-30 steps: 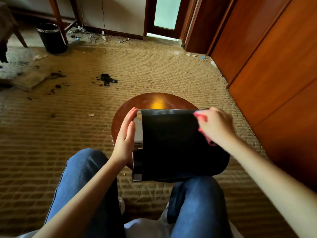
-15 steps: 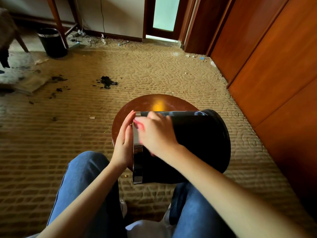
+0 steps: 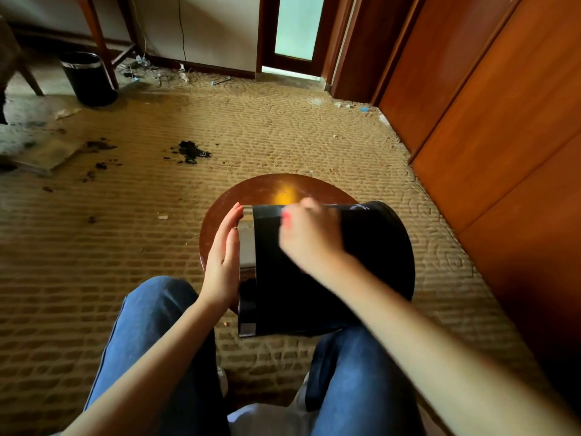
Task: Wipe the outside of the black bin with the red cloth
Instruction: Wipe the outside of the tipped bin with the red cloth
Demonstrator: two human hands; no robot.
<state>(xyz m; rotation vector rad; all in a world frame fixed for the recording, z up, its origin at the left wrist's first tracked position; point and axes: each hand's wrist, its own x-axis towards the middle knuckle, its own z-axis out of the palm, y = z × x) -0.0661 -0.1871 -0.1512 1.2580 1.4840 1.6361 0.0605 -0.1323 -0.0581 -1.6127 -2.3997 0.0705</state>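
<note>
Black bin (image 3: 371, 272): on its side on round desk (image 3: 267, 187). My left hand (image 3: 224, 253): flat, released, bracing its rim. My right hand (image 3: 309, 240): grasping red cloth (image 3: 285, 218) atop its wall. Risk: a hard stroke may roll it off.

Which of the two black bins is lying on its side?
The near black bin over the round table, which the left hand touches at its silver rim. The far bin by the wall stands upright.
</note>
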